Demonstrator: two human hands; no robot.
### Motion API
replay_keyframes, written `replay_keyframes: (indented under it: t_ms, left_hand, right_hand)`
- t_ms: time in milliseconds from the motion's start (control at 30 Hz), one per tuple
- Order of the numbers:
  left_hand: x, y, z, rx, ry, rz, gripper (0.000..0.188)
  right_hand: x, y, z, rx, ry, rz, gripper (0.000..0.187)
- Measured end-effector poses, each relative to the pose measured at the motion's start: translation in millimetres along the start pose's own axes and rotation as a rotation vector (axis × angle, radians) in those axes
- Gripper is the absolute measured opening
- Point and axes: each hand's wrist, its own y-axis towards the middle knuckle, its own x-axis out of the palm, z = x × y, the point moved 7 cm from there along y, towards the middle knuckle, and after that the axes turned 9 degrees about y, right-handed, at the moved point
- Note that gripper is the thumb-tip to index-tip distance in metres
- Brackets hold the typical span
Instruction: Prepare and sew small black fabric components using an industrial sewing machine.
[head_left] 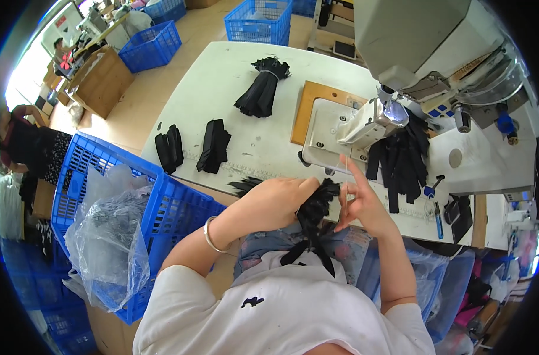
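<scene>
Head view: sewing machine (411, 71) on white table (234, 83); three black strap bundles behind hands; blue crate (163, 207) at left. Left hand (275, 204) clamped on black strap bunch (317, 207), long axis hanging toward lap; right hand (364, 207) pinching thread (345, 177)

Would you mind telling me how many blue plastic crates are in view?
4. One crate beside the person's left arm, holding a clear plastic bag; one at upper left by a cardboard box; two along the top edge. Others may be hidden.
</scene>
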Motion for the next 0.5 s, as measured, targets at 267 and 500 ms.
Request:
replay_keyframes:
  t_ms: [267, 500]
  left_hand:
    - [3, -2, -55, -0.494, -0.977, 0.245, 0.055]
    - [-132, 6, -148, -0.529, -0.668, 0.603, 0.033]
  right_hand:
    - [58, -22, -31, -0.232, -1.114, -0.004, 0.066]
    - [2, -40, -28, -0.522, -0.741, 0.400, 0.035]
